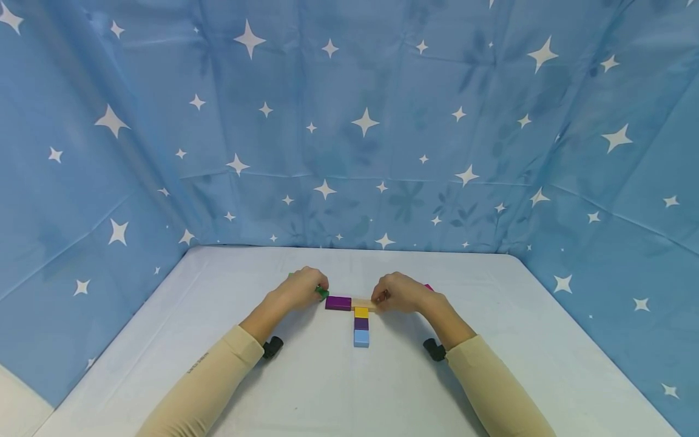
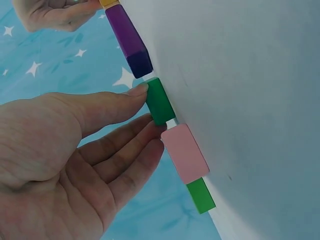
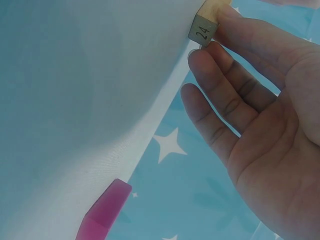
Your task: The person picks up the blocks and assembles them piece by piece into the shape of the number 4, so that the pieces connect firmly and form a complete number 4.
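Observation:
My left hand (image 1: 302, 288) pinches a small dark green block (image 2: 160, 101) between thumb and fingers, just left of a long purple block (image 1: 338, 303). A plain wooden block (image 1: 361, 303) lies end to end with the purple one. On its right end, my right hand (image 1: 401, 291) holds it with thumb and fingertips; the number 24 shows on the wooden block's end (image 3: 203, 33) in the right wrist view. Below the row runs a column: a yellow block (image 1: 361, 312), a dark purple block (image 1: 361, 324) and a light blue block (image 1: 361, 338).
Near the left hand are a pink block (image 2: 185, 152) and a light green block (image 2: 201, 196). Beyond the right hand lies a magenta block (image 3: 105, 212). Everything rests on a white-covered table (image 1: 327, 388), with a blue star-patterned curtain (image 1: 349, 152) around it.

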A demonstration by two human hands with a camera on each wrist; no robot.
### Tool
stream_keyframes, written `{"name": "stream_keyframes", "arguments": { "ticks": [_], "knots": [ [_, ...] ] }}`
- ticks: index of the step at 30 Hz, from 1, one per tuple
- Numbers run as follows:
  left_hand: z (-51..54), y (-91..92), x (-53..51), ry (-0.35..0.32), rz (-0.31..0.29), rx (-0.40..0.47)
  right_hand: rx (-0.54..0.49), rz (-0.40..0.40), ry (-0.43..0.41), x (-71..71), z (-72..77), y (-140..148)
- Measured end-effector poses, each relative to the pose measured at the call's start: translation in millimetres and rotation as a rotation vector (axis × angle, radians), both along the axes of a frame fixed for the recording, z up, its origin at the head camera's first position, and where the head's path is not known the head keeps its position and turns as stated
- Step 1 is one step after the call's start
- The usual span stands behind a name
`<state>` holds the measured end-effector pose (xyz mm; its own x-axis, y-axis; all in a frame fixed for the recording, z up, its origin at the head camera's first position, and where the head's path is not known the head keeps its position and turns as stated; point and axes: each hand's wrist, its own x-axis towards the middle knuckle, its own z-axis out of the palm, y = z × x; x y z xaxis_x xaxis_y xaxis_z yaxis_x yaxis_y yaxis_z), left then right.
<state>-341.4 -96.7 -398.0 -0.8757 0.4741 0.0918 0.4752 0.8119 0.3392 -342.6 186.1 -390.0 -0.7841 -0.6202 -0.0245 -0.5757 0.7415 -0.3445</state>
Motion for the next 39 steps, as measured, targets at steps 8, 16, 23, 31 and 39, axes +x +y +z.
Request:
{"name": "stream_keyframes", "arguments": {
  "ticks": [8,16,23,31,39],
  "knots": [
    [-0.4,1.8,1.3,0.022,-0.019,0.000,0.008,-0.006,0.004,0.4,0.1,-0.5],
    [0.5,2.3,2.4,0.036,-0.028,0.004,0.013,0.005,0.014,0.2,0.8,0.2],
    [1.7,2.7,3.9,0.030,-0.027,0.004,0.008,0.005,0.014,1.3,0.2,-0.1],
    [0.3,2.5,2.0,0.022,-0.032,-0.001,0.002,0.012,0.015,1.0,-0.4,1.3],
    [0.1,2.0,2.2,0.029,-0.032,-0.001,-0.004,0.005,0.006,1.1,-0.1,0.3]
  ]
}}
